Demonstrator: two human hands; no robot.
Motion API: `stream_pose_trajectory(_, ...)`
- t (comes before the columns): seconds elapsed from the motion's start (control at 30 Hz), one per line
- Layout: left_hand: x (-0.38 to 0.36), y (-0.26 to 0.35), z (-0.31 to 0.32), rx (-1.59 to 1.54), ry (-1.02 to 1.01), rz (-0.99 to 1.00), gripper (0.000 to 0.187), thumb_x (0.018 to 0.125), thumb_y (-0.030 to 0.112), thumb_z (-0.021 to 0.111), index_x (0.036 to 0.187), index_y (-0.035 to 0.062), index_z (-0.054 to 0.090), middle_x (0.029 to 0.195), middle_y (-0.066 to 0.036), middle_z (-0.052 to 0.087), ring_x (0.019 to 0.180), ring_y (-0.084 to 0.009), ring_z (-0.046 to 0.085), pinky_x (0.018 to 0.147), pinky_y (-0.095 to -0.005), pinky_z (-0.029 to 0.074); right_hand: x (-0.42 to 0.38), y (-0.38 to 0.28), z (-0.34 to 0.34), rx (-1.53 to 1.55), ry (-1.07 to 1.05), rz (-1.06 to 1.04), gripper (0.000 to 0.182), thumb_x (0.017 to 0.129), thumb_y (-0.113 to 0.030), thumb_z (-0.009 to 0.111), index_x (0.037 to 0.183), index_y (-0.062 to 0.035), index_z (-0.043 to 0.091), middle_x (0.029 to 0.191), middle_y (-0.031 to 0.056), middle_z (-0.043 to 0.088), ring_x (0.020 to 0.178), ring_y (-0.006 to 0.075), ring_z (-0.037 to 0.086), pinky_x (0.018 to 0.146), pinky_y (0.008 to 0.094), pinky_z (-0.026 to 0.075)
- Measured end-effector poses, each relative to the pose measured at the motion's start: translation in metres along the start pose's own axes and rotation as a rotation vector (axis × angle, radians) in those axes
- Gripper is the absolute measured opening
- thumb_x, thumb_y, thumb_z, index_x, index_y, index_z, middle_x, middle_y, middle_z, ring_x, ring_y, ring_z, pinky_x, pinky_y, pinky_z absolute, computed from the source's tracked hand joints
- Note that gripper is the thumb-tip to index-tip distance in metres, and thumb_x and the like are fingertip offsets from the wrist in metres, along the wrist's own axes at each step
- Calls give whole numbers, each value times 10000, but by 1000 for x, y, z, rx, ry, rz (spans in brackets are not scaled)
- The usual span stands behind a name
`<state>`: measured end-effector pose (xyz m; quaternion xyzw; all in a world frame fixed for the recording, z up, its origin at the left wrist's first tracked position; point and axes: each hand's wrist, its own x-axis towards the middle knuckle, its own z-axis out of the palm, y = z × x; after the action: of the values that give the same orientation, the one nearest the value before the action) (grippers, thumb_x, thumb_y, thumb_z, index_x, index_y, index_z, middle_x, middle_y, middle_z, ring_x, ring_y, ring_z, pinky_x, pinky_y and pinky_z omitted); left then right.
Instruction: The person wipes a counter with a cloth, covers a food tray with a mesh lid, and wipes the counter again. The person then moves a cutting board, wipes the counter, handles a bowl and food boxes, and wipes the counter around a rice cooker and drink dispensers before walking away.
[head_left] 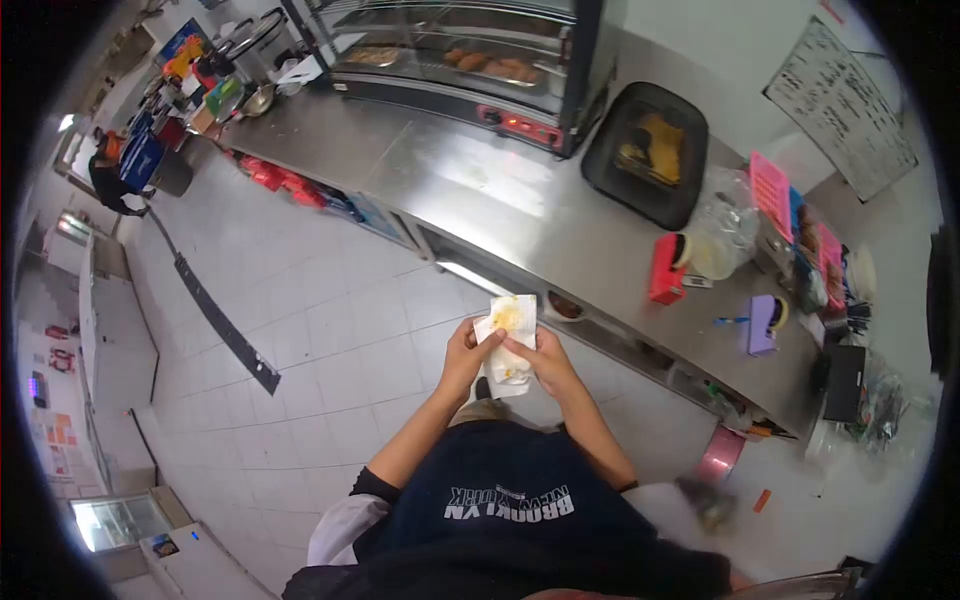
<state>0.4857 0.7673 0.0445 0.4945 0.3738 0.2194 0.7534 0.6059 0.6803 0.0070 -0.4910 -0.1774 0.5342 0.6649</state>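
Both of my hands grip a white paper napkin (513, 318) with yellow-orange stains, held out in front of my body. My left hand (463, 357) pinches its left side, thumb laid across the front. From the right, my right hand (551, 363) closes on the other edge, its thumb also on the stained face. The two thumbs come close together at the napkin's middle. Beyond the hands runs the steel counter (480, 235), with a bowl (565, 305) on the shelf under it.
A heated display case (450, 85) with trays of food stands on the counter. Right of it are a black tray (645, 150), a red tape dispenser (667, 270) and a purple one (765, 325). A person (112, 180) stands far left, near a long dark strip (225, 325) on the tiled floor.
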Motion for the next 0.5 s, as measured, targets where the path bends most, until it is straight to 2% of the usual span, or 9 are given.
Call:
stream_pose_trajectory(0.07, 17, 7, -32, 114, 126, 19, 461, 811, 240, 637, 1165, 10, 452, 1002, -82, 577, 883, -131, 549, 725, -257, 446, 30, -6, -2, -130, 238, -5, 285, 792, -121, 648, 1034, -4, 554, 972, 116, 605, 874, 152, 580, 754, 263, 463)
stream_pose_trajectory(0.1, 26, 12, -49, 120, 148, 7, 476, 813, 252, 634, 1176, 12, 441, 1018, -84, 564, 898, -136, 540, 728, -263, 443, 45, -18, -22, -357, 459, 107, 256, 793, -139, 646, 987, 12, 575, 967, 123, 608, 870, 163, 585, 749, 279, 467)
stream_pose_trajectory(0.13, 31, 15, -69, 122, 172, -7, 491, 815, 264, 630, 1187, 15, 430, 1034, -86, 551, 914, -140, 531, 732, -269, 440, 48, -50, -23, -687, 748, 144, 229, 761, -51, 630, 968, 33, 582, 960, 130, 610, 855, 195, 596, 744, 308, 475)
stream_pose_trajectory(0.17, 37, 17, -89, 123, 195, -22, 507, 817, 276, 627, 1199, 17, 418, 1050, -88, 537, 929, -145, 521, 735, -276, 438, 67, -7, -91, -849, 950, -304, 253, 705, 37, 588, 957, 45, 574, 934, 142, 605, 873, 237, 592, 762, 343, 466)
stream_pose_trajectory(0.2, 43, 17, -110, 107, 218, -46, 512, 816, 292, 626, 1201, 21, 424, 1066, -86, 521, 937, -160, 522, 746, -286, 436, 69, -15, -124, -1137, 1045, -407, 317, 667, 85, 536, 979, 46, 574, 926, 173, 592, 895, 302, 577, 795, 366, 451)
stream_pose_trajectory(0.27, 49, 25, -144, 86, 304, -73, 530, 810, 311, 631, 1205, 23, 425, 1071, -90, 518, 949, -170, 518, 758, -293, 433, 88, -18, -165, -1339, 1236, -366, 322, 680, 66, 525, 1000, 55, 567, 930, 194, 576, 938, 341, 550, 823, 385, 430)
stream_pose_trajectory(0.37, 61, 21, -185, 48, 419, -139, 531, 808, 330, 628, 1201, 26, 439, 1086, -96, 510, 965, -187, 512, 784, -310, 429, 133, 0, -180, -1451, 1227, -268, 329, 693, 40, 532, 1020, 54, 566, 942, 206, 554, 915, 359, 541, 808, 400, 428)
stream_pose_trajectory(0.43, 76, 16, -215, 24, 466, -183, 516, 811, 324, 623, 1197, 30, 447, 1089, -96, 510, 964, -189, 512, 788, -315, 429, 193, 25, -175, -1526, 1280, -304, 301, 713, 10, 539, 1009, 55, 566, 922, 193, 540, 883, 353, 530, 790, 416, 417)
stream_pose_trajectory(0.5, 93, 21, -240, 8, 497, -218, 508, 814, 324, 620, 1193, 31, 451, 1088, -94, 515, 967, -191, 514, 790, -320, 431, 253, 29, -121, -1551, 1302, -345, 273, 721, 3, 543, 989, 50, 569, 896, 185, 545, 873, 341, 526, 802, 414, 409)
